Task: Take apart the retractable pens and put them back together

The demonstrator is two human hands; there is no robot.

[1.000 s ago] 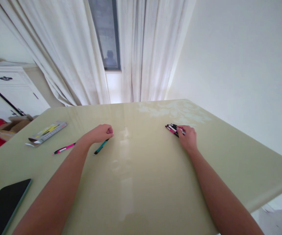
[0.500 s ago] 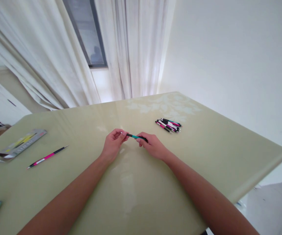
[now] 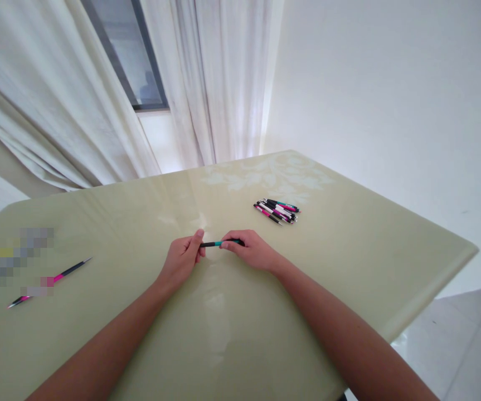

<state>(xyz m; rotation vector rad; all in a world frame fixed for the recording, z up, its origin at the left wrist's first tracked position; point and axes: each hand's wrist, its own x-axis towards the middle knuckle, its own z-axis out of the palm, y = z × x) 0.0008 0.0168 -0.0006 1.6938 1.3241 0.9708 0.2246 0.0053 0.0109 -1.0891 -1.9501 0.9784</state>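
Between my two hands a black and teal pen [image 3: 217, 244] is held level, just above the table [image 3: 232, 334]. Its left end is in my closed left hand [image 3: 184, 253], whose thumb points up and whose fingers hide the tip. My right hand [image 3: 251, 249] pinches the teal part, and the black end shows beneath its fingers. Beyond my right hand lies a pile of several pens [image 3: 277, 211] in black, pink, white, purple and teal. To the left of my left hand, a single pink and black pen [image 3: 73, 268] rests on the table.
A blurred-out grey and yellow box [image 3: 10, 259] lies at the table's left side. White curtains [image 3: 207, 83] and a window [image 3: 127, 50] stand behind the table, with a white wall [image 3: 382, 111] to the right.
My view has turned slightly right, so the box and single pen sit farther left. The held pen is now more level, and my left thumb has lifted upright.
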